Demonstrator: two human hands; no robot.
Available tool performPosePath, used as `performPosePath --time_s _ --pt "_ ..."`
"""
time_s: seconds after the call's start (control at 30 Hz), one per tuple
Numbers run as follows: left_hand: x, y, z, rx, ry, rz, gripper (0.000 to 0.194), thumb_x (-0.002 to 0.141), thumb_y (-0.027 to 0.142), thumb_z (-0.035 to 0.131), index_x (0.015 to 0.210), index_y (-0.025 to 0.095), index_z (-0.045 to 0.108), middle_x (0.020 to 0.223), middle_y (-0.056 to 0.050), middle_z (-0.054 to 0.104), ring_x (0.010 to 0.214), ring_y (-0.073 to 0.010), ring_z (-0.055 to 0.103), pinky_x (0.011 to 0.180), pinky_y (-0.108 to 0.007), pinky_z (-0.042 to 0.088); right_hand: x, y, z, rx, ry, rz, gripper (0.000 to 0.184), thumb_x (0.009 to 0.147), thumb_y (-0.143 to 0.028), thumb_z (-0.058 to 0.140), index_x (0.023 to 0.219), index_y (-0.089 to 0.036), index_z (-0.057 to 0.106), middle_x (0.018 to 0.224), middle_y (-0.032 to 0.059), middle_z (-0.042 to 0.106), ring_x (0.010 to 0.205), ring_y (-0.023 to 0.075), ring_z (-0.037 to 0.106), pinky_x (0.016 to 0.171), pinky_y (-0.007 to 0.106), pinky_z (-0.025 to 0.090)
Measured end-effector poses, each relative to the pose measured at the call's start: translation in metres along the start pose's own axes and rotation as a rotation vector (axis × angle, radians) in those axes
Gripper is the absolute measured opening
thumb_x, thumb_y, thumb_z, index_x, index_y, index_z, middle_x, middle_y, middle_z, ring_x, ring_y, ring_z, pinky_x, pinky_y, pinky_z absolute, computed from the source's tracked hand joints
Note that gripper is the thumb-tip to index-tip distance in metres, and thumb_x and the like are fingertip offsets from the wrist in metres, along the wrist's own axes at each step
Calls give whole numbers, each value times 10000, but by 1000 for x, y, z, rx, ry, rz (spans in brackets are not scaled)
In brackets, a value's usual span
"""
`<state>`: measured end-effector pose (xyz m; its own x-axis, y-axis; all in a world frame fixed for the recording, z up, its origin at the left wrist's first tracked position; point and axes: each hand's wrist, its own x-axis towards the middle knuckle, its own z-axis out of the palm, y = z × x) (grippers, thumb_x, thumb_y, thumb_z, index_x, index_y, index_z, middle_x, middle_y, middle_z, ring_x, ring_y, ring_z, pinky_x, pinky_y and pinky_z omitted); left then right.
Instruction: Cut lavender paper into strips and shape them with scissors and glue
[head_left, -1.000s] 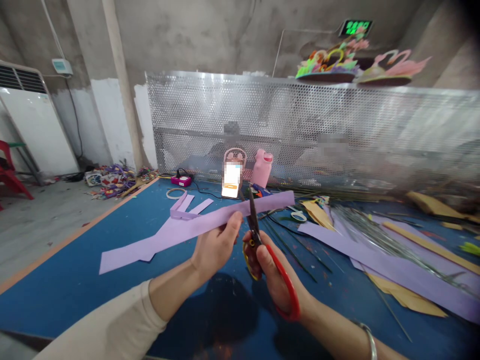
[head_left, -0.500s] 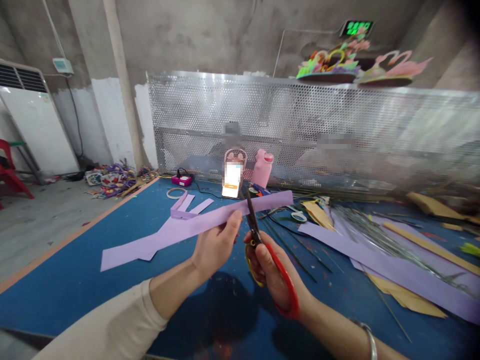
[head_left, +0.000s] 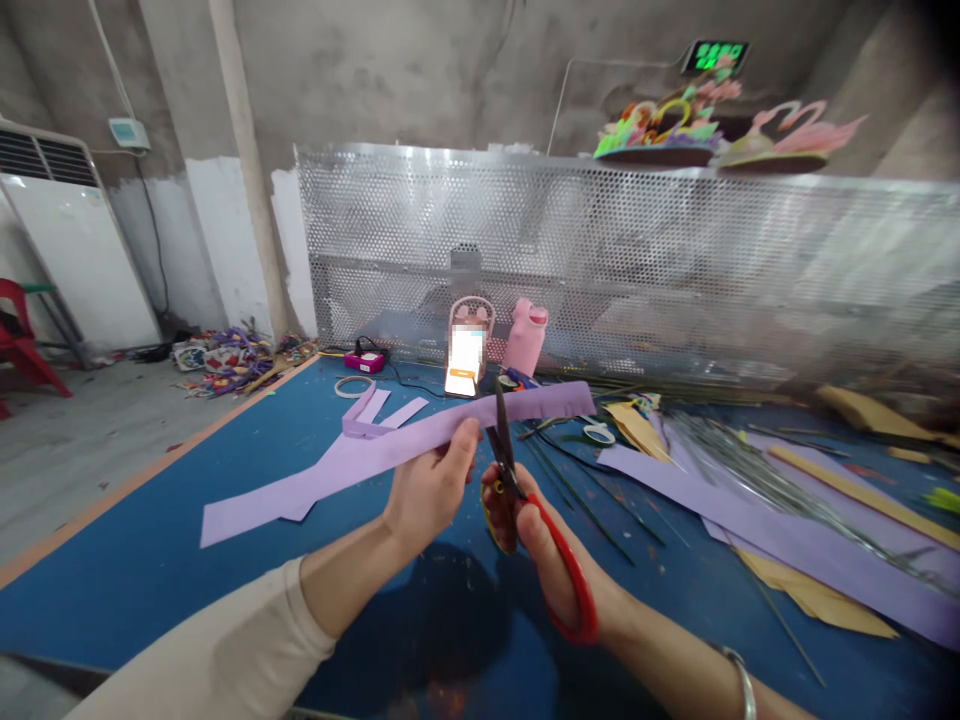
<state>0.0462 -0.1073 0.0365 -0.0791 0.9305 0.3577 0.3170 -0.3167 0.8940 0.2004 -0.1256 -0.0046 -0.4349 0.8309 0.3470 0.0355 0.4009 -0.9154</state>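
Note:
My left hand (head_left: 429,492) pinches a long lilac paper strip (head_left: 360,455) and holds it above the blue table (head_left: 150,560). The strip's right end (head_left: 551,402) carries a row of short fringe cuts along its upper edge. My right hand (head_left: 551,545) grips red-handled scissors (head_left: 525,500) just right of the left thumb. Their dark blades point up and cross the strip near its middle.
More lilac strips (head_left: 750,520), yellow paper (head_left: 817,595) and thin green wires (head_left: 577,495) lie to the right. A lit phone (head_left: 465,362), a pink figure (head_left: 525,338) and a tape ring (head_left: 354,386) stand before a perforated metal screen (head_left: 600,250). Scraps litter the floor at left.
The scissor blades have shifted slightly along the strip and worked on it; the strip's right end has risen a little. Both hands stay in nearly the same place.

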Motion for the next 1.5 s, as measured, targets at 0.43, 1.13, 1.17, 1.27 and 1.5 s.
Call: performPosePath --time_s 0.43,1.13,1.17,1.27,1.5 --pt "-2 1 1 51 -55 -9 514 898 524 374 493 211 427 504 31 500 564 -140 529 641 -262 388 -1 3 1 58 35 10 472 897 -640 364 1132 -241 456 816 -6 417 636 136 393 561 274 369" --pt "-2 1 2 -11 -49 -16 495 887 536 387 518 211 439 501 31 483 562 -144 520 652 -265 387 2 -4 6 178 128 135 475 837 -659 479 1009 -217 473 627 -71 313 474 88 262 397 216 225" --pt "-2 0 2 -19 -49 -15 493 885 539 387 523 211 450 501 28 484 563 -147 521 653 -265 392 2 -4 6 180 133 140 483 828 -666 486 1002 -216 471 622 -73 313 471 87 261 393 216 225" --pt "-1 -1 3 -49 -40 -21 489 875 552 393 545 207 502 509 17 501 569 -153 524 635 -263 403 4 -6 7 172 149 147 493 821 -674 487 995 -213 467 613 -75 319 464 87 265 388 214 229" --pt "-1 -1 2 -14 -16 -17 479 878 531 406 568 196 550 503 22 514 556 -142 531 630 -253 412 6 -9 7 193 157 155 502 804 -680 511 969 -209 465 615 -81 316 458 73 259 385 198 202"
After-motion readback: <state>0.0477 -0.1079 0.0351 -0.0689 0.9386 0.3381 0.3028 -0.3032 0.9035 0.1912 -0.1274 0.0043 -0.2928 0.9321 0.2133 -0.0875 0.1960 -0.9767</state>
